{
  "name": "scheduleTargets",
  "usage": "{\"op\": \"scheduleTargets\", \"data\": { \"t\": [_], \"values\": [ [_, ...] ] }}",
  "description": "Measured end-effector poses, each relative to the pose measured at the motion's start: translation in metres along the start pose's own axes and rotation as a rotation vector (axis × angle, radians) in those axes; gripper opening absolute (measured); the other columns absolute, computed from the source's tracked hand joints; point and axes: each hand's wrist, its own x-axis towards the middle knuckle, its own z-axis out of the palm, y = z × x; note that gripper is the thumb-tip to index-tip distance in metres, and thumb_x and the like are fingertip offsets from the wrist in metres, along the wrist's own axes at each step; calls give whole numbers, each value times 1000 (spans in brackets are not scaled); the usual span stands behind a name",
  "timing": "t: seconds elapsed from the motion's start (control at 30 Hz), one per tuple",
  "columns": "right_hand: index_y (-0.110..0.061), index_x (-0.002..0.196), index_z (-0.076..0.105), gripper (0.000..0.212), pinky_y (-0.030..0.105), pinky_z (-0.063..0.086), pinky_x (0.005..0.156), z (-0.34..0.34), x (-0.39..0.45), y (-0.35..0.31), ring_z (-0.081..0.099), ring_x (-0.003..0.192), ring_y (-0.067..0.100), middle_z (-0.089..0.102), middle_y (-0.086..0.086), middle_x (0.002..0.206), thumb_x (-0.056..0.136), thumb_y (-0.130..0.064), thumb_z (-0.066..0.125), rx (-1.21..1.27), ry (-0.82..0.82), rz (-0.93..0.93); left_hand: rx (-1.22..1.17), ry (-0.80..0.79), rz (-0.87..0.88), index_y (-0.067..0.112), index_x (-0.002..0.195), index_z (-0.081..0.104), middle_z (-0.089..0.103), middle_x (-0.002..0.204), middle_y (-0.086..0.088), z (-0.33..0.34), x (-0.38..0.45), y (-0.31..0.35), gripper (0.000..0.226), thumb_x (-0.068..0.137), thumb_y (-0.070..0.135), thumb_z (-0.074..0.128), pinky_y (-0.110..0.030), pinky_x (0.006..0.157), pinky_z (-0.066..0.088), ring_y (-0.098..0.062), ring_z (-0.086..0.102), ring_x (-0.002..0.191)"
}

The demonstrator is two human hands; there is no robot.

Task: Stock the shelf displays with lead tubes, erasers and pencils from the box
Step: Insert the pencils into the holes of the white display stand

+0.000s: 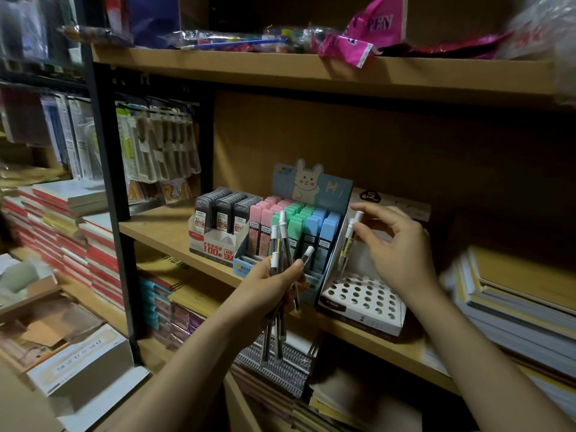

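Observation:
My left hand [271,288] grips a bundle of several clear pencils with white caps [280,244], held upright in front of the shelf. My right hand [396,247] pinches the top of a single pencil [349,244] that stands in the white display box with round holes [361,297]; a second pencil stands right beside it. Left of that box sits the pastel lead-tube display with a rabbit card [299,226], holding pink, green and blue tubes. Further left is a white box of dark lead tubes [218,222].
The wooden shelf [162,229] carries stacked notebooks [514,300] at the right. Above, another shelf holds pink bags [358,35]. Hanging blister packs [159,145] and stacks of books [62,219] fill the left. Cardboard boxes [71,363] lie at lower left.

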Motion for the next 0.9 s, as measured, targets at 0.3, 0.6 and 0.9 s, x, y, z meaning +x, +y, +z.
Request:
{"op": "scheduleTargets", "data": {
  "t": [0.3,0.6,0.9],
  "values": [
    [-20,115,69,30,-6,38,73,2,1,1,56,94,-12,61,-4,104,88,-6,67,-88,36,-9,-81,-54,-37,2,103,60,51,61,0,0,-4,4,29,99,30,52,-19,48,42,-8,50,51],
    [-32,121,66,36,19,44,75,10,-5,8,41,82,-1,44,-8,96,87,-26,71,-362,-83,43,-67,-127,-25,6,106,61,50,64,0,3,-9,8,30,98,33,50,-19,51,37,-7,49,53],
    [-36,125,53,44,14,52,67,13,-23,-25,66,75,-2,72,-10,84,84,-37,70,47,-91,159,-246,-330,41,7,108,58,55,64,6,5,-10,17,27,97,30,50,-17,50,39,-5,44,55]
  ]
}}
